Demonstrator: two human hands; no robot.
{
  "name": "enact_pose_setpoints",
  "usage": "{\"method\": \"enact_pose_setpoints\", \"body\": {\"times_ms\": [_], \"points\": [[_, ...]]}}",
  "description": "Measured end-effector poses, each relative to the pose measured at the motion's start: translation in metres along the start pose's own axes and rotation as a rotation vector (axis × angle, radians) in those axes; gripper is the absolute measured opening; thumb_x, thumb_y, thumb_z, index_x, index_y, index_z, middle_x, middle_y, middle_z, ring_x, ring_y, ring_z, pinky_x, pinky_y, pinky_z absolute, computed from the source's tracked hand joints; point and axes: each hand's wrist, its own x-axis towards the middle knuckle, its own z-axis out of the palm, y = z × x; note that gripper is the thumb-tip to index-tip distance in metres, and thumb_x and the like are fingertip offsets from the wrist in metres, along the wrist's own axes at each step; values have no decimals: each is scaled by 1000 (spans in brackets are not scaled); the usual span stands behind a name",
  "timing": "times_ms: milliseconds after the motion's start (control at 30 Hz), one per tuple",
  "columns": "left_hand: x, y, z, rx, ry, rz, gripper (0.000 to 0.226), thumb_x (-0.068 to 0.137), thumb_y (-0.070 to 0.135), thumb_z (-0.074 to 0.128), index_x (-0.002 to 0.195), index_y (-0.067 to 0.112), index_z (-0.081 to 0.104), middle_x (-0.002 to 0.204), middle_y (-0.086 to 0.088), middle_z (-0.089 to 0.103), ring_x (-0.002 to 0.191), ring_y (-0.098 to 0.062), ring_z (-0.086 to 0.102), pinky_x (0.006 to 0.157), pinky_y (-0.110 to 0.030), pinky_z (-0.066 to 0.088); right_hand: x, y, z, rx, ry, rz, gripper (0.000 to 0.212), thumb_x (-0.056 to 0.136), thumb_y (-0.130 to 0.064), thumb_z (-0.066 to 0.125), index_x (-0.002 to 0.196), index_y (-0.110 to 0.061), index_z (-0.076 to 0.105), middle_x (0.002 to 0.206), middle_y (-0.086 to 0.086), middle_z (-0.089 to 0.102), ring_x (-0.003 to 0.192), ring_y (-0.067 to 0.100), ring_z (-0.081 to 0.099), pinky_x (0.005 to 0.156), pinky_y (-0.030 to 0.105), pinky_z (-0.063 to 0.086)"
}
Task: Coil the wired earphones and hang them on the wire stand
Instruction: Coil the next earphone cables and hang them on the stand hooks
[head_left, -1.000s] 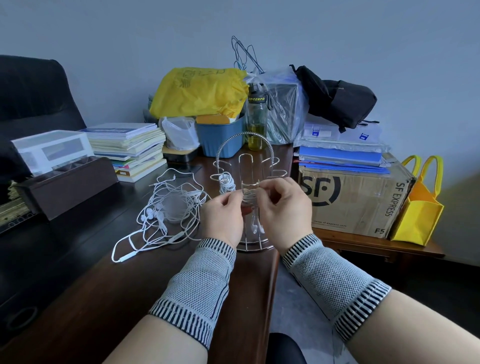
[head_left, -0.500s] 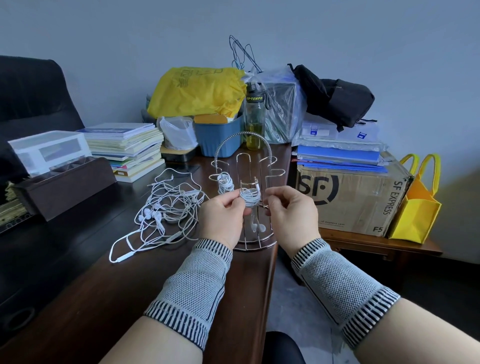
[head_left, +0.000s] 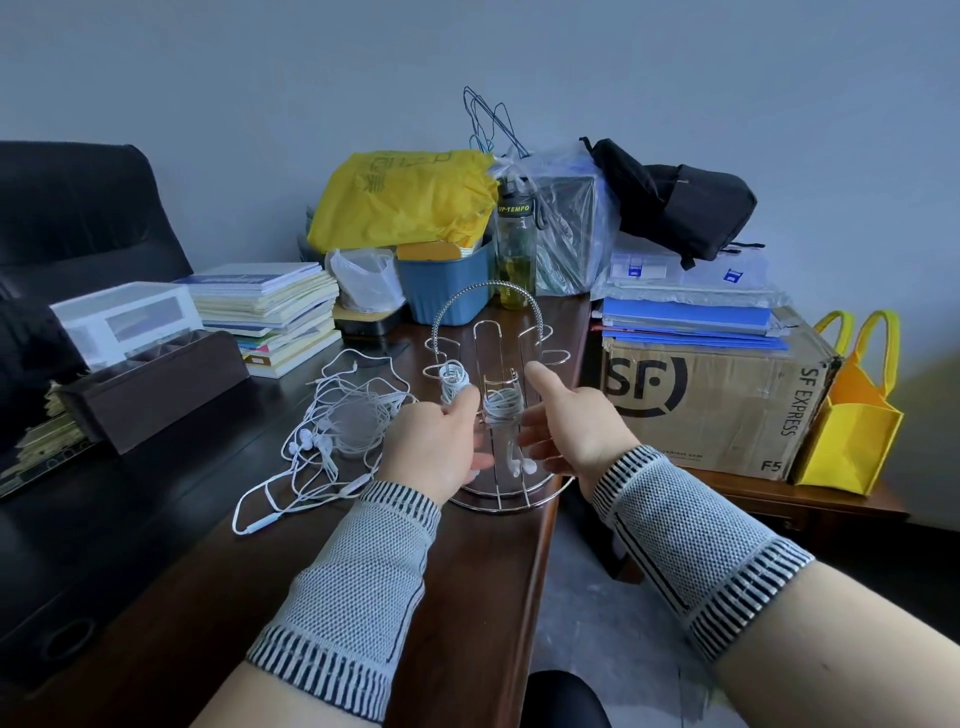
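The coiled earphones hang on a front hook of the wire stand at the desk edge, buds dangling. Both hands flank it with a loose, empty grip: left hand fingers relaxed, right hand open, thumb up. A second coil hangs behind, tangled earphones lie to the left.
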Motion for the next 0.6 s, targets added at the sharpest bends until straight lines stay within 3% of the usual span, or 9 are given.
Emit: {"method": "enact_pose_setpoints", "body": {"times_ms": [100,333,467,600], "points": [[-3,2,-1,-128,-73,-111,51,91,54,52,96,5,67,90,-7,75,70,-16,74,63,-29,53,-1,0,1,53,-64,40,67,85,-64,47,82,0,68,74,13,70,58,21,58,57,29,44],[-3,8,1,-202,-81,-157,60,84,63,58,103,7,66,98,-7,74,78,-16,74,77,-33,58,-3,-7,-3,104,-94,86,69,74,-67,61,90,0,67,75,11,70,59,19,59,59,29,49],[-6,13,3,-240,-75,-173,57,84,58,63,106,6,65,99,-6,73,76,-16,74,70,-31,57,-6,-9,-4,150,-130,154,70,74,-65,64,92,3,65,79,15,69,64,21,60,62,29,50],[-7,15,4,-266,-85,-179,54,84,55,66,107,6,64,98,-5,73,78,-15,73,67,-29,56,-7,-13,-6,229,-149,181,57,77,-54,69,86,2,63,75,13,67,62,19,59,61,28,51]]}}
